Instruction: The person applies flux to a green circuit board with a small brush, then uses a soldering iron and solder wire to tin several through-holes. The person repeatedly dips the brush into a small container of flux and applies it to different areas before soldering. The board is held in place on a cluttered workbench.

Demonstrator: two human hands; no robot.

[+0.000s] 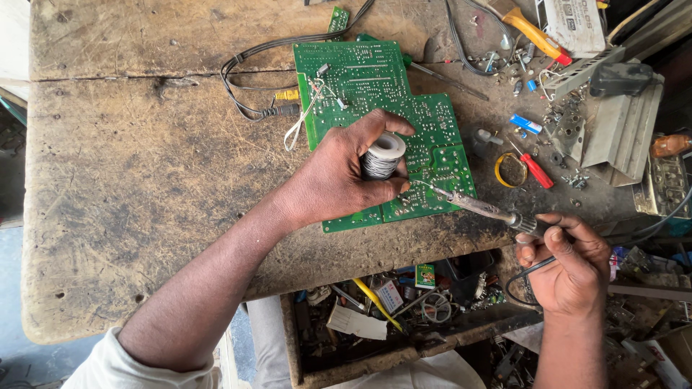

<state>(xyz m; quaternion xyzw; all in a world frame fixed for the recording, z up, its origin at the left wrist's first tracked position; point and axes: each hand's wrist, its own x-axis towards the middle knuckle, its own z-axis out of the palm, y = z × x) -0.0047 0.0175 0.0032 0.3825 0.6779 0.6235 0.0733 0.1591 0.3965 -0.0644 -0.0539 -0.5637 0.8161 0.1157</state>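
We see the left hand (pixel 339 176) closed around a spool of solder wire (pixel 382 155), which it holds over the green circuit board (pixel 375 94). The board lies flat near the right part of the worn wooden tabletop (pixel 144 158), close to its front edge. The right hand (pixel 569 263) grips the soldering iron (pixel 479 205), and its tip touches the board beside the spool.

Your worn, scratched wooden workbench (pixel 130 180) carries a large green circuit board (pixel 375 86) near its middle. A black cable with a yellow plug (pixel 259 108) lies just left of the board. To your right lie a red screwdriver (pixel 535 169), a yellow ring (pixel 507 169), scattered small parts (pixel 569 180) and a grey metal bracket (pixel 620 130).
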